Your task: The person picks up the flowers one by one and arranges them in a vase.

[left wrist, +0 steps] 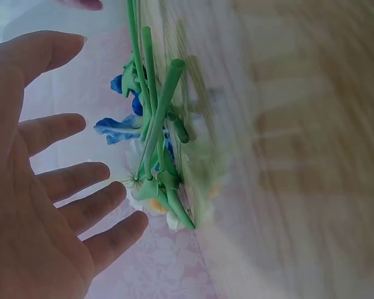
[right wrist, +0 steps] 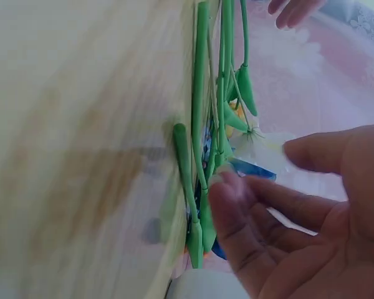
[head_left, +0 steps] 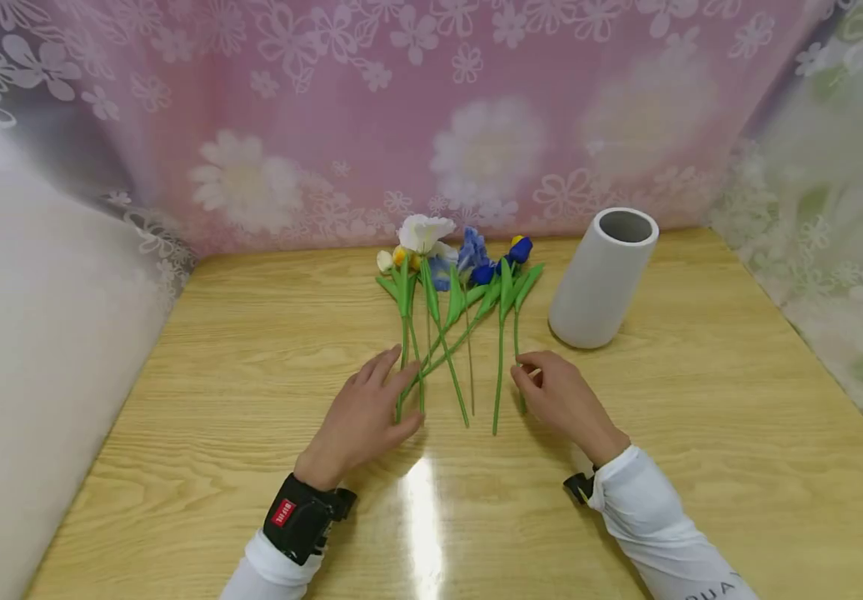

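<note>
Several artificial flowers lie on the table with their heads toward the back: a white bloom [head_left: 426,233], a pale blue ruffled bloom [head_left: 472,248], a dark blue tulip [head_left: 521,250] and others. Their green stems [head_left: 454,375] point to the front, some crossing. My left hand [head_left: 360,417] is spread above the left stems; the left wrist view has its fingers [left wrist: 81,212] straight and apart, holding nothing. At the rightmost stem, my right hand [head_left: 562,396] has loosely bent fingers. In the right wrist view its thumb [right wrist: 318,152] stands apart from the fingers, with nothing between them.
A tall white vase [head_left: 600,283] stands upright to the right of the flowers, its round mouth open. Behind the wooden table [head_left: 251,308] hangs a pink floral curtain [head_left: 371,125]. Pale floral cloth [head_left: 851,275] lies along the right side.
</note>
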`<state>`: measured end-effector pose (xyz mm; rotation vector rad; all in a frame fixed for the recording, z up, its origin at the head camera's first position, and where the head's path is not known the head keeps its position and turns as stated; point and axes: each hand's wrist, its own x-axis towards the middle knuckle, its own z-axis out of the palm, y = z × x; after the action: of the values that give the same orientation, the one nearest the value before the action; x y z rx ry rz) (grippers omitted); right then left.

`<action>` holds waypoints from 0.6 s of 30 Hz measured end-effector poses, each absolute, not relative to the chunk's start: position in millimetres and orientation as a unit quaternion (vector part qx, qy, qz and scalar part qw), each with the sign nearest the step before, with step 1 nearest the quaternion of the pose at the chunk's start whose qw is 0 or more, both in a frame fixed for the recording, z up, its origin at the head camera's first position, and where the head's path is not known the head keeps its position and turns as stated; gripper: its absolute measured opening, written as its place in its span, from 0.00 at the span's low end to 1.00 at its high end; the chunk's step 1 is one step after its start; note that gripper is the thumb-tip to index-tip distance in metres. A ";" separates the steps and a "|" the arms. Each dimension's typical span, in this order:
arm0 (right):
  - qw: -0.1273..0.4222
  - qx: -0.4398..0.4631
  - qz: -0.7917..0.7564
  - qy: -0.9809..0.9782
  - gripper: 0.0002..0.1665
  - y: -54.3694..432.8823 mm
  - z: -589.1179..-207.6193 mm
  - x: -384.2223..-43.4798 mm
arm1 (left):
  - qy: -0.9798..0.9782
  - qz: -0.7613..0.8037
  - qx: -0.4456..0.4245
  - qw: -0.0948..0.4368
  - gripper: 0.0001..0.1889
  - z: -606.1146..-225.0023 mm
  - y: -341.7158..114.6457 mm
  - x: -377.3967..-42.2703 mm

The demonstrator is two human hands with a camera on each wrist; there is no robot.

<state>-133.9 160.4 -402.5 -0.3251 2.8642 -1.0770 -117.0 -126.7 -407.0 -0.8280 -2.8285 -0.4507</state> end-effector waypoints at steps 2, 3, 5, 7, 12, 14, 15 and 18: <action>0.035 -0.101 -0.345 0.932 0.23 157.8 -402.2 -136.9 | -0.945 -0.150 -0.280 0.081 0.31 -407.6 -125.6 -118.2; 0.034 -0.101 -0.343 0.933 0.23 156.6 -402.3 -138.3 | -0.944 -0.150 -0.281 0.081 0.31 -407.8 -125.0 -118.7; 0.039 -0.101 -0.342 0.934 0.23 154.6 -402.5 -140.2 | -0.942 -0.154 -0.285 0.082 0.30 -408.0 -122.9 -119.4; 0.042 -0.103 -0.344 0.933 0.24 152.7 -402.9 -142.2 | -0.940 -0.157 -0.291 0.083 0.30 -408.0 -120.5 -120.4; 0.043 -0.111 -0.336 0.934 0.24 149.0 -405.4 -150.4 | -0.940 -0.148 -0.298 0.076 0.30 -407.2 -115.6 -122.9; 0.043 -0.105 -0.330 0.937 0.23 147.8 -406.5 -154.7 | -0.941 -0.145 -0.297 0.072 0.30 -407.3 -114.0 -122.9; 0.043 -0.101 -0.328 0.938 0.21 147.3 -406.6 -156.9 | -0.942 -0.143 -0.296 0.071 0.29 -407.6 -113.5 -122.6; 0.045 -0.088 -0.325 0.940 0.16 145.5 -406.4 -162.0 | -0.942 -0.139 -0.297 0.074 0.29 -408.8 -111.7 -120.4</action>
<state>-162.0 145.5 -406.4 -0.2689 2.8719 -0.9929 -120.4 -111.7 -408.8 -0.8902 -2.8271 -0.4162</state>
